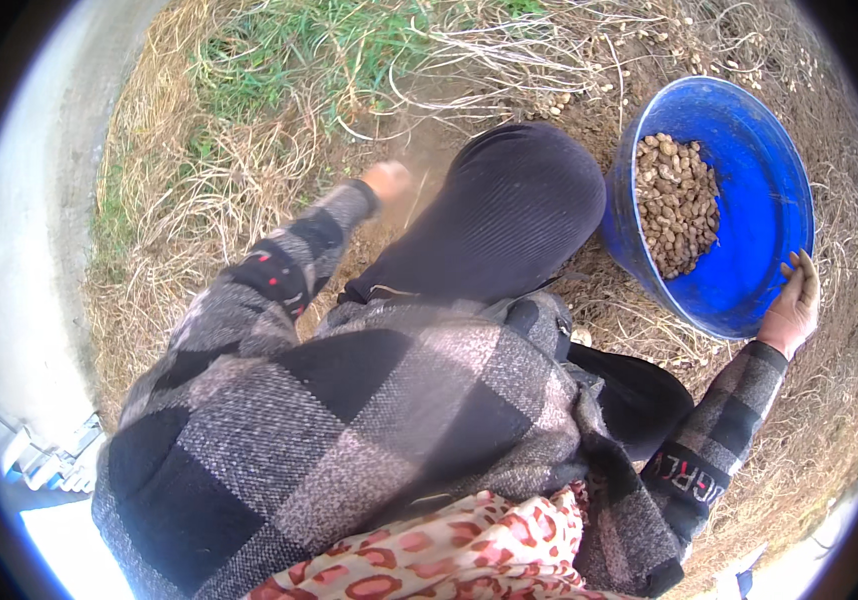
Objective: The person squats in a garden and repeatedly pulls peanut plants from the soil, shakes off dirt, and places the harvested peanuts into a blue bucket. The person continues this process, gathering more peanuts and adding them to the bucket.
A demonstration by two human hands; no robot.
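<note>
My right hand (790, 306) grips the near right rim of a blue plastic tub (763, 202), its fingers lying over the edge. Unshelled peanuts (675, 202) with soil on them are heaped against the left inside wall of the tub, and part of its blue bottom shows. Left of my dark-trousered knee (526, 202), my left hand (388, 181) is blurred by motion above the bare soil. Its fingers cannot be made out, nor whether anything is in them.
Dry peanut vines (489, 56) with loose peanuts lie beyond my knee. Green grass (309, 60) grows at the far left, with straw (196, 202) around it. A pale concrete strip (38, 225) runs along the left edge. My second knee (635, 397) is near the tub.
</note>
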